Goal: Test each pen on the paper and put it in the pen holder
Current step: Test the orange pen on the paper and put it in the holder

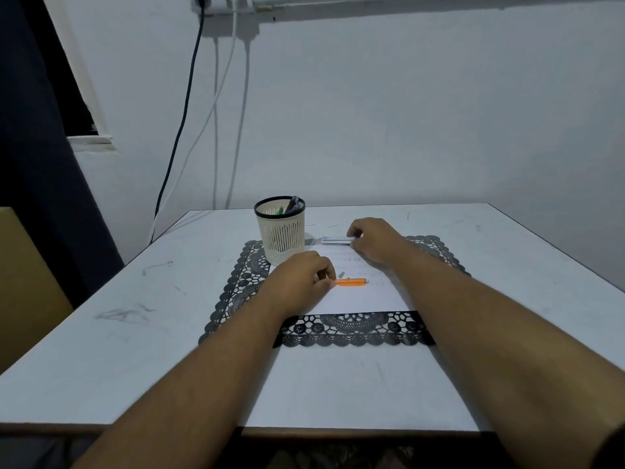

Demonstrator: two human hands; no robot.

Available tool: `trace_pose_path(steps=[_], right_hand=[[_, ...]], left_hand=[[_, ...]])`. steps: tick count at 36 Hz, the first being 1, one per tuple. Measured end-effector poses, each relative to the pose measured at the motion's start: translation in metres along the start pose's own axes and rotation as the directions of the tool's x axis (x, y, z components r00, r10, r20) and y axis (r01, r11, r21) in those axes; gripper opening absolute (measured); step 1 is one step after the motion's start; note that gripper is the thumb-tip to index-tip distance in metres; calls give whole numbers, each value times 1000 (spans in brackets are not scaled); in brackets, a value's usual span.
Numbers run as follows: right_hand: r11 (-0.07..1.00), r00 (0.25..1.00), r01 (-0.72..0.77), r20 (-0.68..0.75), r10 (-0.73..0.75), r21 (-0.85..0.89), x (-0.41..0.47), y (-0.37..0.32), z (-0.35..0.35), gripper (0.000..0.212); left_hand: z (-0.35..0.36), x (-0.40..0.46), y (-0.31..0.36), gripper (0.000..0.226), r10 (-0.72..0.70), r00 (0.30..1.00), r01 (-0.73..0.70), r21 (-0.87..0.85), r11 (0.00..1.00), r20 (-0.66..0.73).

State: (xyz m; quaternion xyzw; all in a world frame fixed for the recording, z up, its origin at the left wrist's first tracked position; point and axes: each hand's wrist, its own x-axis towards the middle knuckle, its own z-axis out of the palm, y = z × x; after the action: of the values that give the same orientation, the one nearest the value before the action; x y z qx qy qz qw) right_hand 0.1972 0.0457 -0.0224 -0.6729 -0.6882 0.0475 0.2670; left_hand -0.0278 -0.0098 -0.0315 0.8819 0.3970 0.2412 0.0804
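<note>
Fingers of left hand [301, 279] round orange pen [351, 282], right hand [372, 242] round white pen [334, 240]; label unreadable.

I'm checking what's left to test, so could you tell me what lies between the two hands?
In the head view, only bare paper lies between the left hand and the right hand.

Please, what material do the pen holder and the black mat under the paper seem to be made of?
The pen holder looks like cream moulded plastic, matt, with thin vertical slots, a fine mesh base and a black rim. Painted metal mesh cannot be excluded. The black mat looks like lace-pattern vinyl or plastic: flat, with cut-out holes and scalloped edges. It could also be crocheted fabric; the picture does not settle it.
</note>
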Motion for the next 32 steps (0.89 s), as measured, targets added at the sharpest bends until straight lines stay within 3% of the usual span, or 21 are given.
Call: trace_pose_path(steps=[5,13,18,27,32], right_hand=[[982,994,-7,-110,28,190,-5,4,-9,18],[833,995,-27,-64,75,553,-42,-1,-41,13],[806,1000,-4,2,3,592,-66,-14,-46,20],[766,996,58,14,-87,640,-77,-26,-39,23],[758,992,119,-40,-122,641,-81,-36,-39,20]], left_hand=[[-1,-1,-3,7,7,1000,-7,-3,1000,-15],[-7,3,-7,37,98,973,-99,8,995,-210],[-8,3,3,48,111,919,-89,75,993,-379],[-6,6,-3,20,110,921,-58,147,987,-373],[-9,6,-4,27,143,909,-94,142,985,-392]])
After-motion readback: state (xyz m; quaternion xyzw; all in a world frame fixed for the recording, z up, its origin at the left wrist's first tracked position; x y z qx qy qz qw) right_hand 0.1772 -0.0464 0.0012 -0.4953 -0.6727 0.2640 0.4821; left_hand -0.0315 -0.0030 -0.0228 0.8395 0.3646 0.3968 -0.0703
